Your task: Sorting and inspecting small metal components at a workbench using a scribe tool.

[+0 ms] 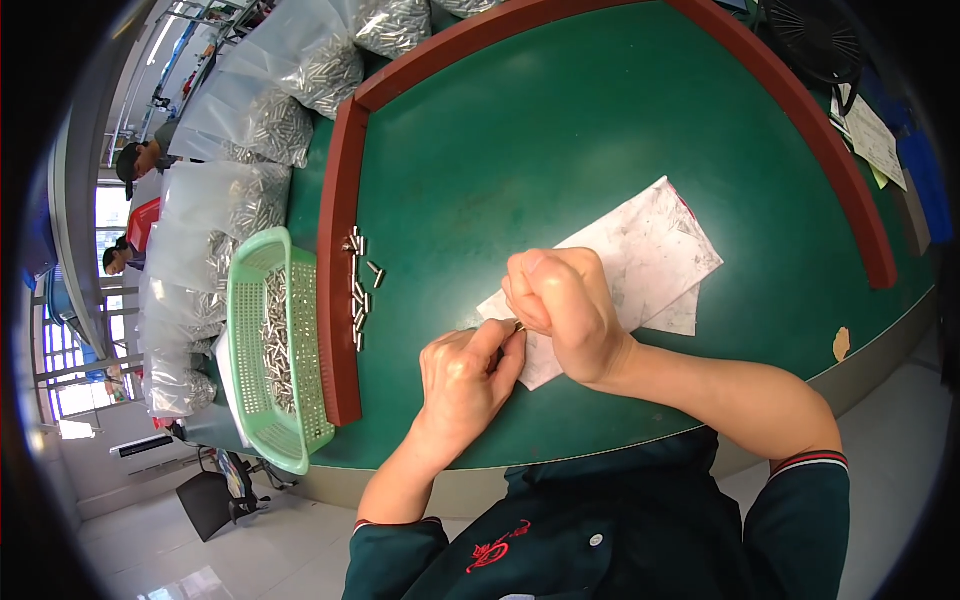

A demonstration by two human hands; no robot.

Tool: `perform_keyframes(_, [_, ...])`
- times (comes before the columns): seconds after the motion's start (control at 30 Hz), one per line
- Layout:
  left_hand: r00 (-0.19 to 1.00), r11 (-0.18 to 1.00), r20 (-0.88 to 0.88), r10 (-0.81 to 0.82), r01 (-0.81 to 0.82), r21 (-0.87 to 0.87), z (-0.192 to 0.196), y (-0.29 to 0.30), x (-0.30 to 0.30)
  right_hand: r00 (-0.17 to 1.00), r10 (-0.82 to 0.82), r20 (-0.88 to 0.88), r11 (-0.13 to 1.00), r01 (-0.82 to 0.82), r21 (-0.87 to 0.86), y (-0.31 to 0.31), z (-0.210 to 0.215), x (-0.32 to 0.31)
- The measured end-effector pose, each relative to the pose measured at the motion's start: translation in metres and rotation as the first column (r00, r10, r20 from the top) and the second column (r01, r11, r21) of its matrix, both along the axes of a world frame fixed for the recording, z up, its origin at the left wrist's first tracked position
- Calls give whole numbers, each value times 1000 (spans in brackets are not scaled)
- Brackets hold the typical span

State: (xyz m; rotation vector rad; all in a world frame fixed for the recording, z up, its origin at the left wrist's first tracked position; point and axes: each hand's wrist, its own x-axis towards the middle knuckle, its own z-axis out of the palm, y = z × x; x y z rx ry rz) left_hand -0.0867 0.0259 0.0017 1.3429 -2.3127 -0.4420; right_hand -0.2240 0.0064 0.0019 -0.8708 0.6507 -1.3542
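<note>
Right hand (565, 300) is clenching in a fist; cannot tell what its fingers are enclosing. Left hand (460, 375) is pinching a small brass-coloured piece (520, 327), partly hidden, over smudged white paper (650, 235) toward the smooth green table's (480, 130) near edge. Pale-green perforated plastic basket (310, 345) is standing by the near left corner, holding many silver metal cylinders (276, 340). Clear plastic bags (190, 190), bulging with similar pieces, are lining the left edge. Loose silver cylinders (359, 300) are lying beside the red-brown rail (341, 260).

Hands (567, 310) tog., partly over wht sheet (650, 240)
</note>
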Motion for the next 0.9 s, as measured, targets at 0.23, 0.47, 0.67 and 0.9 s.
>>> perform_keyframes(0.23, [985,998,163,-59,54,35,14,-11,-9,994,-26,103,998,21,52,-2,-3,-4])
perform_keyframes(0.47, [910,951,391,-138,233,-205,1,-11,-10,995,-27,91,999,25,31,-1,-5,-5])
perform_keyframes(0.67, [894,888,-378,242,-47,458,-1,-33,11,994,27,104,996,-35,77,-1,-6,-5])
perform_keyframes(0.9, [232,488,-664,711,517,703,-3,-49,29,981,61,184,992,-79,94,-2,-7,-7])
